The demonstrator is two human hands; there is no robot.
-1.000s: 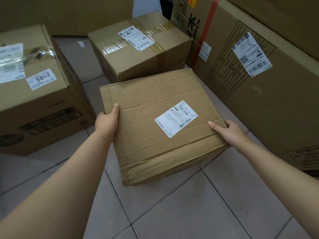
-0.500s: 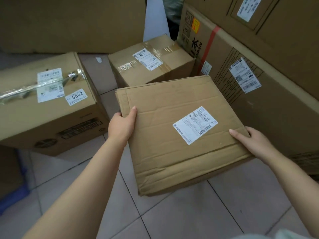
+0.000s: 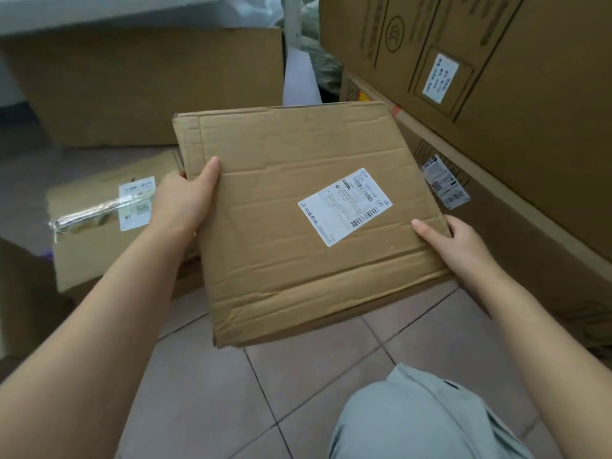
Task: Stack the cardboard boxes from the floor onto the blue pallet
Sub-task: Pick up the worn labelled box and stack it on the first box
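Observation:
I hold a creased cardboard box with a white shipping label off the tiled floor, in the middle of the view. My left hand grips its left edge, thumb on top. My right hand grips its right edge near the front corner. A second cardboard box with a white label and shiny tape stands on the floor to the left, partly behind my left arm. The blue pallet is not in view.
Large stacked cartons form a wall on the right. Another big carton stands at the back left. Pale floor tiles lie below the box. My knee in grey-green trousers shows at the bottom.
The box has risen off the floor and come closer to the camera in both hands. The view has tilted up, hiding the small taped box behind it.

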